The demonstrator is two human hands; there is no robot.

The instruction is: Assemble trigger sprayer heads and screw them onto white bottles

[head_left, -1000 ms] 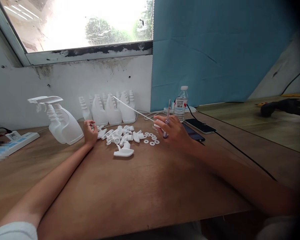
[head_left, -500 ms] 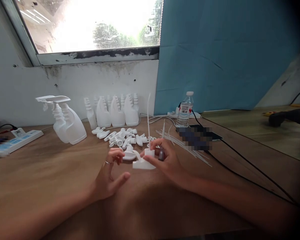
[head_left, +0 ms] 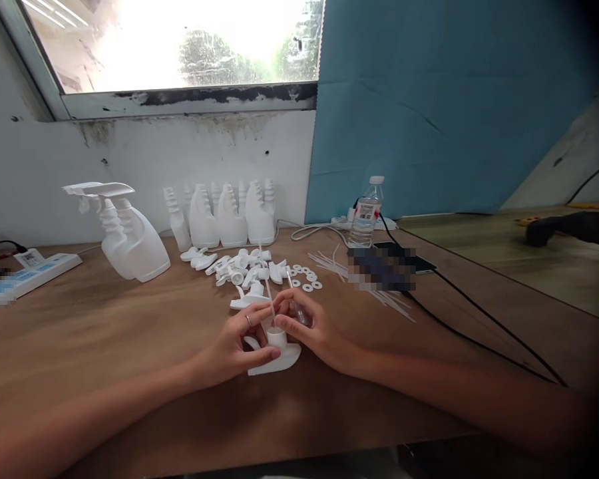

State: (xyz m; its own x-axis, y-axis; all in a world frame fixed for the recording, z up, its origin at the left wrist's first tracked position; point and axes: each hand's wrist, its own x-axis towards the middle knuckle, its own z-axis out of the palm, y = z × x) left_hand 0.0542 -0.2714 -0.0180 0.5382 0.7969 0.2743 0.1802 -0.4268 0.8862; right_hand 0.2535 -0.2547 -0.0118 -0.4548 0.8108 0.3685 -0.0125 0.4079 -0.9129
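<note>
Near the table's front, a white trigger spray head [head_left: 285,359] lies upside down with its collar facing up. My left hand [head_left: 239,342] is closed round it, the thumb pressed against the collar. From the collar rises a thin white tube [head_left: 268,293], leaning left. My right hand [head_left: 317,326] pinches that tube low down, just above the collar. Tucked in the same hand is a slim tool [head_left: 300,314] with a clear handle and thin shaft; its kind is unclear. Just behind, another spray head [head_left: 249,299] lies among a heap of spray heads [head_left: 237,266].
White washers [head_left: 308,287] and loose tubes [head_left: 329,263] lie right of the heap. White bottles [head_left: 232,223] line the wall; a bottle with a spray head [head_left: 147,249] stands left. A power strip [head_left: 40,276], water bottle [head_left: 367,216] and black cables [head_left: 484,319] are at the sides.
My left hand has gone from open beside the spray head to gripping it. The spray head has come nearer and turned, and the tube now leans left. My right hand moved with it.
</note>
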